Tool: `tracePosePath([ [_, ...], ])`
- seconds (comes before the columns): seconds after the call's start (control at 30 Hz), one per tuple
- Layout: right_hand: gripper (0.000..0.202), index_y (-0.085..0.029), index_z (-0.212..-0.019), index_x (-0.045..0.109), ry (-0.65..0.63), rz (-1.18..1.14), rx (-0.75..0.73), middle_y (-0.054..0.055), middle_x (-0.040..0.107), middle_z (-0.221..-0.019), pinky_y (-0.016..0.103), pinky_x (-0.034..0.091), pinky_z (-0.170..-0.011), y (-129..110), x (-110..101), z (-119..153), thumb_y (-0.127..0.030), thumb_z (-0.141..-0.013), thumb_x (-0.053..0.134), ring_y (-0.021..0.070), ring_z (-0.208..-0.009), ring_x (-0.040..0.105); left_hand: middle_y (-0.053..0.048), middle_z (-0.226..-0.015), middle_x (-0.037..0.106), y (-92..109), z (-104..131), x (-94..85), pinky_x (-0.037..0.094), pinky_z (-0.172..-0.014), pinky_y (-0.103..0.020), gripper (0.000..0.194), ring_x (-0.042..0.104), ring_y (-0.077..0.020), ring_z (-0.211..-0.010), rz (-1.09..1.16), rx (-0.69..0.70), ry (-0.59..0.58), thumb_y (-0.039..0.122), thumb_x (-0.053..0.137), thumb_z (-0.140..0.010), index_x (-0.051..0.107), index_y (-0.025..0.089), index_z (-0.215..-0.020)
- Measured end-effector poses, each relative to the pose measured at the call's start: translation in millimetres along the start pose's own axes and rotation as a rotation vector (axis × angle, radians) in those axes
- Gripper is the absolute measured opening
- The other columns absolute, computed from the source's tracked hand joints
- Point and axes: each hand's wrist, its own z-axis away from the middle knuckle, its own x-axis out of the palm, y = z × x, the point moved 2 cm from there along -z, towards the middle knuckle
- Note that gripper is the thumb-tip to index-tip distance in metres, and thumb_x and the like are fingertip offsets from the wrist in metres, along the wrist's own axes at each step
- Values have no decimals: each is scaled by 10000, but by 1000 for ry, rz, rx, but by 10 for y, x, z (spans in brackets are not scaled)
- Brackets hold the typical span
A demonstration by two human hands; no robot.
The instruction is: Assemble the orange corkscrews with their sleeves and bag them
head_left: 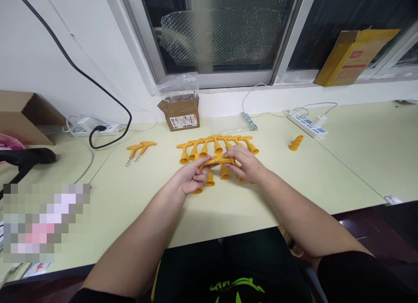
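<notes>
My left hand [195, 174] is closed around one end of a yellow corkscrew [217, 160], its ridged handle side showing. Thumb and fingers of my right hand [243, 161] pinch the same piece at its right end, and part of it is hidden by both hands. Just behind my hands stands a row of yellow corkscrews [218, 145] with T-shaped handles and bell-shaped sleeves. Beneath my hands lies a second row, partly covered, with one bell sleeve [225, 171] visible. To the left are two T-handles with bare metal spirals [143, 147]. Off to the right lies a single yellow sleeve piece [295, 143].
At the back, a small open cardboard box [183, 113] stands beside a clear plastic bag [228, 123]. Power strips [307, 123] with cables lie on both sides. A black cable [75, 65] hangs at left near a larger carton [19, 113]. A yellow carton [352, 57] leans against the window.
</notes>
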Motion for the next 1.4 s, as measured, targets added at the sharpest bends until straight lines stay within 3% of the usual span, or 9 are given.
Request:
tracePosePath([
  [0.13, 232, -238, -1186, 609, 24, -51, 46, 116, 678, -1114, 484, 532, -906, 30, -12, -9, -333, -973, 618, 267, -1035, 640, -16, -871, 672, 19, 20, -4, 169, -302, -68, 307, 283, 53, -375, -55, 120, 26, 270, 853, -779, 597, 160, -908],
  [0.3, 285, -229, -1150, 652, 12, -146, 192, 85, 695, -1042, 418, 545, -796, 54, -15, 35, -381, -916, 709, 231, -893, 647, 92, -625, 467, -25, 39, -1, 191, -333, -98, 434, 289, 11, -393, -265, 365, -11, 405, 904, -713, 564, 186, -868],
  [0.5, 333, -219, -1069, 668, 5, -434, 466, 33, 673, -872, 348, 512, -668, 10, 35, 58, -459, -858, 761, 180, -720, 595, 23, -768, 613, -32, 41, -20, 348, -417, -165, 453, 429, -26, -472, -527, 600, -13, 379, 939, -646, 591, 172, -851],
  [0.67, 382, -226, -894, 618, -66, -610, 678, -63, 443, -572, 247, 302, -460, 10, 69, 62, -594, -852, 709, 107, -475, 379, -44, -861, 688, -28, 39, -21, 545, -700, -273, 345, 649, -163, -796, -704, 774, -43, 324, 933, -632, 665, 163, -779],
  [0.8, 406, -226, -912, 591, -95, -677, 712, -72, 453, -561, 244, 290, -448, -1, 79, 56, -604, -839, 720, 103, -459, 382, -47, -870, 694, -27, 41, -16, 549, -729, -281, 313, 647, -162, -810, -719, 792, -44, 308, 921, -649, 680, 167, -791],
  [0.9, 400, -230, -965, 587, -59, -653, 686, -65, 486, -615, 249, 333, -477, -7, 90, 51, -574, -833, 742, 107, -497, 410, -46, -874, 681, -34, 38, -8, 523, -613, -236, 337, 627, -138, -737, -659, 776, -9, 329, 919, -657, 675, 168, -824],
  [1.03, 363, -230, -1052, 613, 6, -492, 524, 10, 608, -854, 315, 491, -655, 4, 85, 44, -505, -857, 750, 165, -725, 573, 34, -689, 569, -62, -8, -26, 329, -405, -163, 425, 424, -40, -457, -503, 616, 6, 389, 923, -658, 608, 180, -851],
  [1.27, 212, -229, -1112, 668, 13, -205, 140, 88, 676, -1049, 442, 521, -891, 24, 43, 24, -366, -950, 661, 243, -1009, 639, 94, -624, 458, -67, -28, -56, 190, -389, -127, 488, 250, 14, -421, -383, 371, -24, 352, 947, -637, 563, 179, -883],
  [1.4, 283, -233, -1098, 684, 16, -272, 260, 79, 694, -1033, 428, 546, -829, 15, 45, 33, -427, -896, 730, 241, -951, 657, 85, -620, 479, -63, -6, -52, 222, -397, -141, 479, 289, 0, -421, -435, 434, -19, 361, 944, -636, 562, 186, -866],
])
